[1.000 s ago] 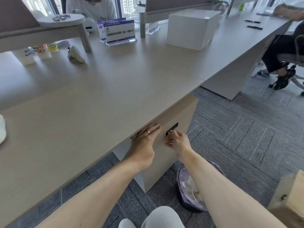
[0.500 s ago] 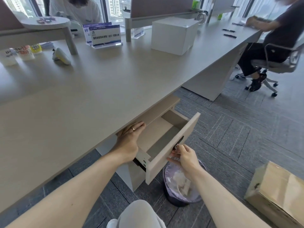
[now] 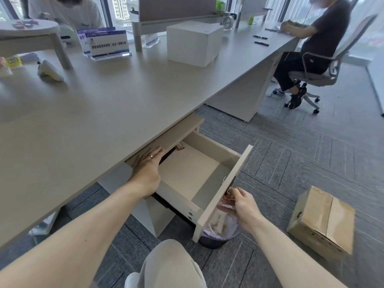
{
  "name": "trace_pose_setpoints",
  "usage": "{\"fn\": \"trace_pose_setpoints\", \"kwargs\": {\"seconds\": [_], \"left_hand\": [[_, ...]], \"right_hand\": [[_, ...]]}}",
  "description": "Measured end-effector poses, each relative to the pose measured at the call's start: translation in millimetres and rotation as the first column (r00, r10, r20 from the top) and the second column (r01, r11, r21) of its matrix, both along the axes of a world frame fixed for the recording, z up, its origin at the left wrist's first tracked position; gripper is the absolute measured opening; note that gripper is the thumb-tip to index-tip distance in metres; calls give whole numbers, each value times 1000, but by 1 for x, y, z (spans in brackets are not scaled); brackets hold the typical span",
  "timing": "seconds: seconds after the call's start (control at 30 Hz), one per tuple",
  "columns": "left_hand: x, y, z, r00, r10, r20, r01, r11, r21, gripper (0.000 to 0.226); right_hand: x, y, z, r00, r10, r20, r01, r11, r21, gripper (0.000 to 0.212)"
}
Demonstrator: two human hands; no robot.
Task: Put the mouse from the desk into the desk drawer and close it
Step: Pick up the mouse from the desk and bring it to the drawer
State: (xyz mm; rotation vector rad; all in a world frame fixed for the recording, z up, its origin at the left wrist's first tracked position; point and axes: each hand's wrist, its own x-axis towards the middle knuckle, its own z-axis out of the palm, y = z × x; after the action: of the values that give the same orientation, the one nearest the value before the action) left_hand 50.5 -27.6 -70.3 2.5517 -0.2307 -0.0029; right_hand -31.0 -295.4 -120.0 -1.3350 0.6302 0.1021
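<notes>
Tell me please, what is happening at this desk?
A person has the desk drawer pulled open. The right hand grips its handle, and the left hand rests flat on the cabinet top under the desk. The mouse lies on the desk, far left, not picked up yet.

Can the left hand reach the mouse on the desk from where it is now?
Probably yes: the left hand rests on the cabinet edge, holding nothing, and bare desk lies between it and the mouse.
</notes>
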Motion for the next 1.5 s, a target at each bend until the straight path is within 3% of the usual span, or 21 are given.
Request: {"fn": "trace_pose_setpoints", "kwargs": {"seconds": [1.13,1.37,1.5], "left_hand": [[1,1,3,998,-39,-57,42,997,60,93],[1,0,21,977,-72,-203,86,994,63,63],[-12,-2,63,918,-135,-373,133,991,-31,56]], "right_hand": [[-16,-16,-3,1000,-26,-10,25,999,-27,24],[-20,-22,4,993,-5,-116,-6,995,-98,32],[-17,-24,40,998,-28,-50,16,974,-226,38]]}}
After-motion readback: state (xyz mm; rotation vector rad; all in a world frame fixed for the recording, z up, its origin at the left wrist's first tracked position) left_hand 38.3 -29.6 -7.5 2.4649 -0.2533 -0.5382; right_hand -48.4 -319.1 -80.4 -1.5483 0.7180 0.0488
